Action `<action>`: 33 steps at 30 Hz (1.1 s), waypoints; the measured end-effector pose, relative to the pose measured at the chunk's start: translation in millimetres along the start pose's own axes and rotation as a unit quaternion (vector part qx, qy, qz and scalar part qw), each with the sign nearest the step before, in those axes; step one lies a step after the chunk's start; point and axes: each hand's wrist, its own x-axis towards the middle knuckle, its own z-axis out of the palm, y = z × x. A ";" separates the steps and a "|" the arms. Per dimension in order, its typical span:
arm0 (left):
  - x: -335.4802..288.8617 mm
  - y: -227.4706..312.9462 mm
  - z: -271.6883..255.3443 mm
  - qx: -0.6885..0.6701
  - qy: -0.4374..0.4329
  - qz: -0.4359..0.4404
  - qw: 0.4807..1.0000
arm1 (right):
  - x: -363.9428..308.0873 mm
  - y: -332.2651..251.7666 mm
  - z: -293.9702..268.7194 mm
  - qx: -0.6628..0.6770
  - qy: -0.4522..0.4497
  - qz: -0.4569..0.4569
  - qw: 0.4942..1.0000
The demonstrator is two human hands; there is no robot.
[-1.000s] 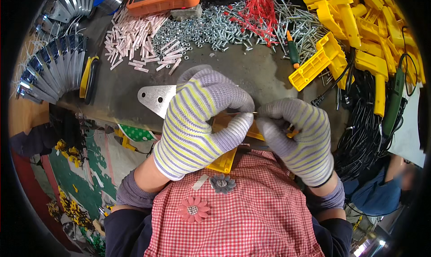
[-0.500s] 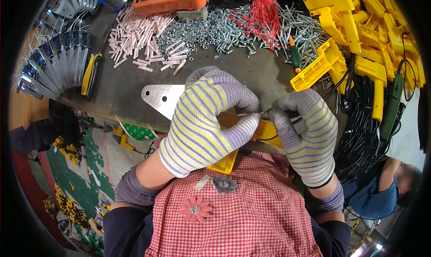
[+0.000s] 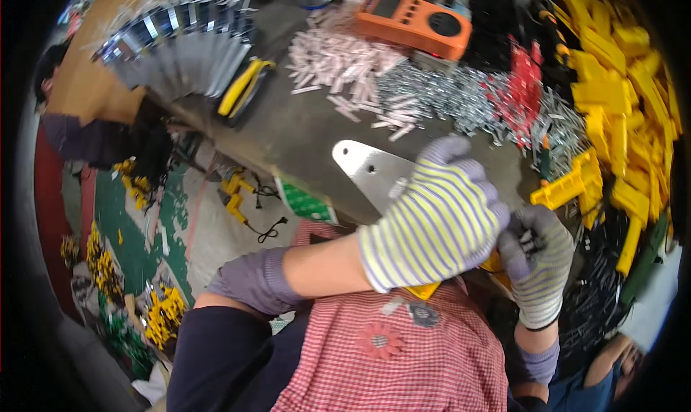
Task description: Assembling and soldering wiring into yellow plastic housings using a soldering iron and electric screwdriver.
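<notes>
My left hand [image 3: 435,223], in a striped knit glove, is turned with its back up. Its fingers are curled closed, and whatever they hold is hidden. Close on its right, my gloved right hand [image 3: 541,272] is also closed, fingers bent around something small with dark and metallic glints, too blurred to name. Below the hands, pieces of a yellow plastic housing [image 3: 425,291] show at the edge of the bench, mostly covered. A flat silver metal plate [image 3: 392,173] with two holes lies on the bench, its right part behind my left hand.
Pale pink-white sleeves [image 3: 338,59], small metal nuts and screws [image 3: 439,92] and red wires [image 3: 524,88] lie heaped behind. An orange meter [image 3: 414,23] sits beyond. Yellow-handled pliers [image 3: 245,89] lie left; yellow housings [image 3: 619,110] are piled right. A green-handled screwdriver [image 3: 545,160] lies near them.
The whole view has swung, so the bench things appear farther right and tilted. My left hand has rolled over, its back now covering the fingertips. My hands remain close together.
</notes>
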 end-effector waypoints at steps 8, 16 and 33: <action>-26.8 -5.3 -11.1 -0.093 0.072 -0.073 0.990 | 14.1 18.3 7.3 -0.099 0.080 -0.302 0.945; -218.0 -94.5 -130.6 0.275 0.281 -0.361 0.845 | 12.1 14.0 5.3 -0.073 0.053 -0.243 0.966; 6.0 -40.2 -138.3 -0.423 0.263 -0.182 0.848 | 70.1 -81.8 -13.5 0.302 -0.252 0.000 0.920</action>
